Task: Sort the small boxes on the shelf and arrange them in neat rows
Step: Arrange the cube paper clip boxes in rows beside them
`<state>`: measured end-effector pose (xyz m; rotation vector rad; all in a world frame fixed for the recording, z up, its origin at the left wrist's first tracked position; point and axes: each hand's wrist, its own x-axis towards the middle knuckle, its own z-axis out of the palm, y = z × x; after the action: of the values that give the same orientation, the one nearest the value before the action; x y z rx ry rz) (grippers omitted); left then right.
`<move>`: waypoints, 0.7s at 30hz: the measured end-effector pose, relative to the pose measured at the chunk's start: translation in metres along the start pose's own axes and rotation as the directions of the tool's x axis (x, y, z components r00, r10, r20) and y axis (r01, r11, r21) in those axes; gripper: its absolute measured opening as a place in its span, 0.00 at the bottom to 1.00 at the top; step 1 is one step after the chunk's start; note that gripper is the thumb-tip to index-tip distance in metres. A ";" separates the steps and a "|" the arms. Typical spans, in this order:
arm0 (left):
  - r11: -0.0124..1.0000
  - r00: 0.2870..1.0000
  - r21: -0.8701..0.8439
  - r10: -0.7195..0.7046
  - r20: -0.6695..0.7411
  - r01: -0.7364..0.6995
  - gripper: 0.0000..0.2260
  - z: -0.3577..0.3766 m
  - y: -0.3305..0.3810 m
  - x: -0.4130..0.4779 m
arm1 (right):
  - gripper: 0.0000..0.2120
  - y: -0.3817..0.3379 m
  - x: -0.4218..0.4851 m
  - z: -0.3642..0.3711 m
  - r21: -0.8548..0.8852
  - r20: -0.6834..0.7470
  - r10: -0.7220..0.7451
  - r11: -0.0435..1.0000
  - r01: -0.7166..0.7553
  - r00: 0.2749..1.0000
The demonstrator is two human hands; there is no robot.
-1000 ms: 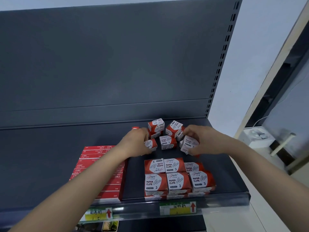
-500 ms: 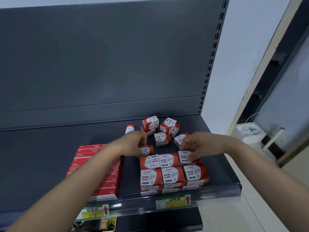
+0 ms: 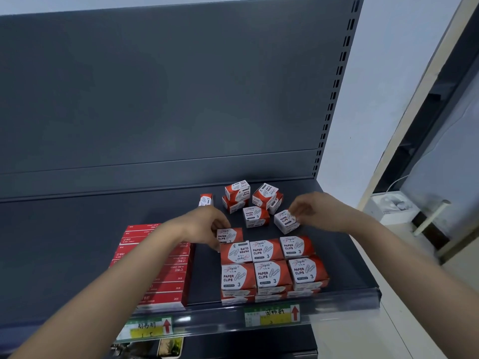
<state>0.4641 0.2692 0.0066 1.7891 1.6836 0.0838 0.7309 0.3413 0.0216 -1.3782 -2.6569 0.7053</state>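
Small red-and-white paper clip boxes lie on a dark grey shelf [image 3: 347,265]. Several stand in neat stacked rows [image 3: 269,270] near the front edge. My left hand [image 3: 207,224] holds one box [image 3: 229,235] at the back left of those rows, fingers curled on its left side. My right hand [image 3: 311,211] pinches a tilted box [image 3: 285,221] just behind the rows on the right. Loose boxes [image 3: 255,200] lie jumbled further back, and one more [image 3: 206,200] stands apart to their left.
A block of flat red staple boxes [image 3: 160,270] sits left of the rows, partly under my left forearm. Price labels [image 3: 272,316] run along the shelf's front rail. The shelf's back panel [image 3: 168,99] rises behind. A white wall and floor lie to the right.
My right hand has left the box it set at the back right of the rows and risen to pinch a loose tilted box. My left hand still holds its box by the rows.
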 end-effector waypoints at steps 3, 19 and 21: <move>0.995 0.997 -0.099 0.021 0.078 -0.013 0.23 0.000 0.003 -0.003 | 0.17 0.009 0.009 0.004 -0.125 -0.011 0.041 0.991 -0.042 0.999; 0.858 0.809 0.173 -0.362 -0.463 0.483 0.26 -0.016 -0.001 0.024 | 0.18 0.005 0.026 0.010 -0.071 0.097 -0.007 0.997 0.014 0.995; 0.874 0.802 0.094 -0.390 -0.452 0.478 0.17 -0.018 -0.002 0.022 | 0.18 0.000 0.026 0.007 0.015 0.143 -0.009 1.000 0.007 0.990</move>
<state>0.4578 0.2963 0.0112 1.5415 2.4665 0.1017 0.7132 0.3589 0.0117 -1.3617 -2.7576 0.8515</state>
